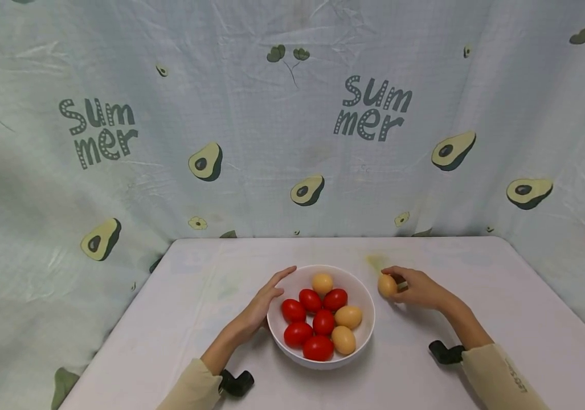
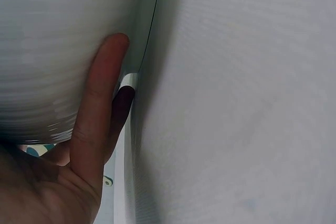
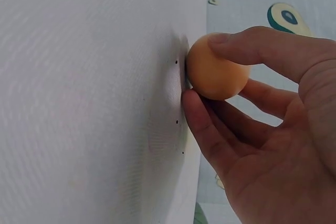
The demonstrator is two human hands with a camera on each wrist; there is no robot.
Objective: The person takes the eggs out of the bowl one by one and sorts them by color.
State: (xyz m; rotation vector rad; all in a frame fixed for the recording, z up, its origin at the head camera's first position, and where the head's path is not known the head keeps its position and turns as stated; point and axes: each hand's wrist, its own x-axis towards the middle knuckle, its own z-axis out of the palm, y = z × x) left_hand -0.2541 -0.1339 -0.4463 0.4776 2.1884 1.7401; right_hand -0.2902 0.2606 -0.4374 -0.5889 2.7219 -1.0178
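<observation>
A white bowl (image 1: pixel 365 341) stands on the table, holding several glossy red egg-shaped objects (image 1: pixel 298 335) and three tan eggs (image 1: pixel 343 340). My left hand (image 1: pixel 258 307) rests against the bowl's left side; in the left wrist view its fingers (image 2: pixel 90 124) lie fairly straight along the outer wall (image 2: pixel 47 51). Right of the bowl, my right hand (image 1: pixel 417 289) pinches another tan egg (image 1: pixel 387 286) at the table surface. The right wrist view shows the thumb on one side of this egg (image 3: pixel 215 72) and fingertips under the other.
The white table (image 1: pixel 169 319) has rounded far corners and a faint yellowish mark beyond the right hand. A pale curtain (image 1: pixel 251 114) printed with avocados and lettering hangs behind it and along the sides. Black wrist mounts (image 1: pixel 237 384) stick out near both sleeves.
</observation>
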